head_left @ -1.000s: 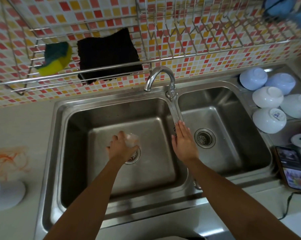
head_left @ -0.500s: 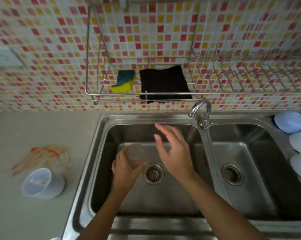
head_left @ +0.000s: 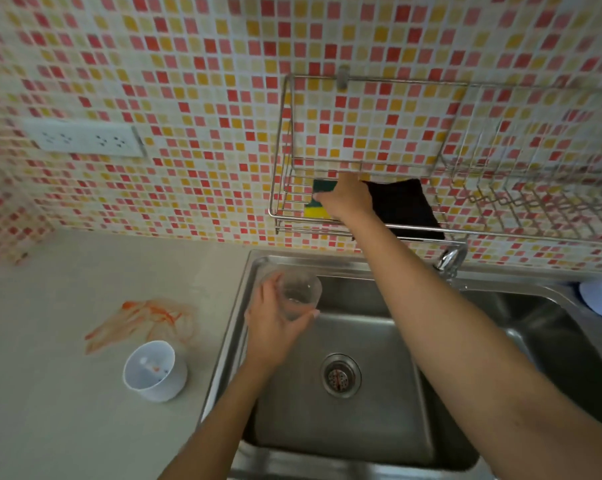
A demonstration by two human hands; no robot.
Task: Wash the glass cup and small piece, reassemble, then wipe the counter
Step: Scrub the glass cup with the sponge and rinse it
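Fingers: on my left hand (head_left: 277,323) they curl round the glass cup (head_left: 299,296), thumb on the near wall and the others wrapped behind; on my right hand (head_left: 348,199) they are folded down onto the sponge (head_left: 316,206), though I cannot tell whether they have closed on it or only rest there.
Glass cup: upright, mouth up, held above the left basin (head_left: 361,420), at about 10 o'clock from the drain (head_left: 341,375). It looks empty apart from some wetness, as far as I can tell.
What changed: half a second ago my right hand hovered open over the basin beside the cup; now that arm is stretched up to 12 o'clock, into the wire rack (head_left: 361,133) on the tiled wall. The cup has lifted a little toward the basin's far-left corner.
Sponge: yellow and green, on the rack's lower shelf, just beside the black cloth (head_left: 406,209) at its 3 o'clock.
Meaning: I judge rinsing by hand is over and scrubbing comes next; the wash step is early, nothing reassembled.
Faucet (head_left: 448,259): at 2 o'clock from the cup; I see no water running.
White cup (head_left: 154,370): on the counter (head_left: 50,393) at 8 o'clock from the glass, well apart, with a small part standing inside; probably what the glass goes back with.
Orange smear (head_left: 143,318): on the counter at 9 o'clock from the glass, not yet wiped; that job waits until the end.
Risk: wet glass in one hand may slip while I reach away.
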